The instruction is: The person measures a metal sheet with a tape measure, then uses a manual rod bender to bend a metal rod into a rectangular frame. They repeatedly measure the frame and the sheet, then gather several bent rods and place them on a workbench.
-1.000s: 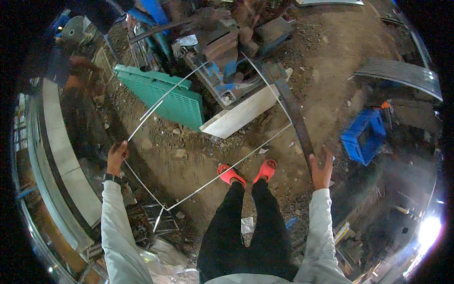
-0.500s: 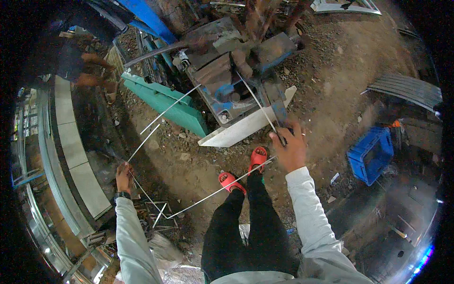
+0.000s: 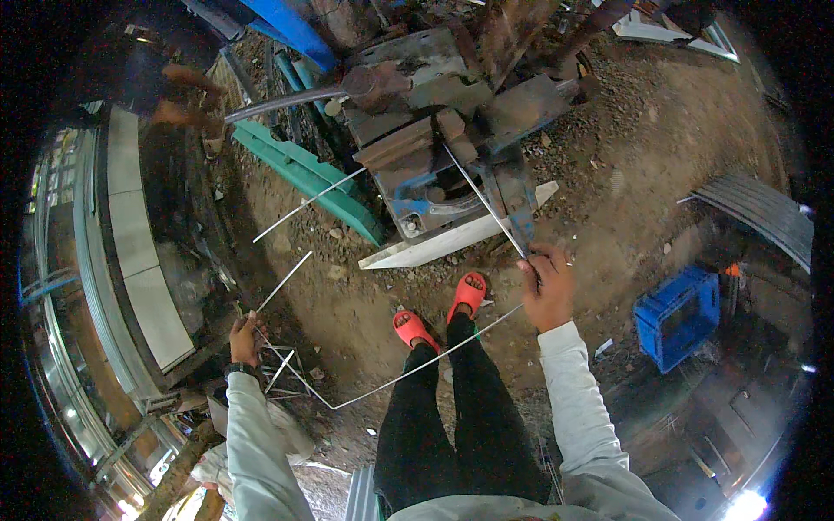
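A thin pale metal rod [image 3: 430,358], bent at corners, stretches between my two hands in front of my legs. My left hand [image 3: 245,337] is closed on it, near a short free end that points up and right. My right hand [image 3: 549,286] grips it at the other side, where a straight length [image 3: 486,200] runs up into a heavy, worn metal machine [image 3: 426,174] with blue paint patches. Another straight pale length [image 3: 304,208] sticks out from the machine's left side. Whether it joins the piece in my hands is hidden inside the machine.
A green bar-shaped block [image 3: 304,178] and a pale board [image 3: 452,239] lie by the machine, under a long metal handle [image 3: 282,104]. A blue crate [image 3: 647,330] and corrugated sheet [image 3: 756,208] are at right. Pale panels [image 3: 135,226] stand left. My red sandals [image 3: 415,330] rest on dirt.
My left hand has moved slightly right and toward me, and the rod's near corner has dropped closer to me. My right hand has shifted slightly right, still on the rod.
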Available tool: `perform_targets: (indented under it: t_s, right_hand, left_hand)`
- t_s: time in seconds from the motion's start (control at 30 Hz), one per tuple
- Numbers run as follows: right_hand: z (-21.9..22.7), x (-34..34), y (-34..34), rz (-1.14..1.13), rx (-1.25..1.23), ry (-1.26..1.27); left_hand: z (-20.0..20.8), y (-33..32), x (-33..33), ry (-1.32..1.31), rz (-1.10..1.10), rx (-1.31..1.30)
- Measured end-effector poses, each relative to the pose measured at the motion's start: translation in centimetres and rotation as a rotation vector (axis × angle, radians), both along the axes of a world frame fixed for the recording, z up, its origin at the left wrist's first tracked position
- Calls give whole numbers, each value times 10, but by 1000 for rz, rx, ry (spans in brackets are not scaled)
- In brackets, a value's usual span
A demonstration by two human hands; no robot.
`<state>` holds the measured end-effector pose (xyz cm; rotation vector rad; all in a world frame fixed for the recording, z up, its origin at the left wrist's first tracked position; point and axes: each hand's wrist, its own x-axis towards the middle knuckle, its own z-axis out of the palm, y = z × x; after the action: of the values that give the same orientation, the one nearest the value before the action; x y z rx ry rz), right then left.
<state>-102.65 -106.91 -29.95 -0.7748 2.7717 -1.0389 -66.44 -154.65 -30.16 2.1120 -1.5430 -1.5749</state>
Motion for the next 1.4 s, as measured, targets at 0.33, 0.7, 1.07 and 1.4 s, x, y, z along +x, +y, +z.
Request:
perform_targets:
  t_s: [0.33,0.7,1.07,1.4]
  right_hand:
    - [25,17,-7,108,69,-9]
    - [-14,40,188,-617,-177,-635]
    - [-13,128,212,-609,286,-950]
    - [7,220,145,-586,298,-891]
  left_hand:
    - [-15,-87,-2,109,-182,-380]
    - [-13,-108,-10,133,-261,-276]
    - [-19,-120,-21,96,-338,-292]
    - [-9,-118,-45,30,-409,-322]
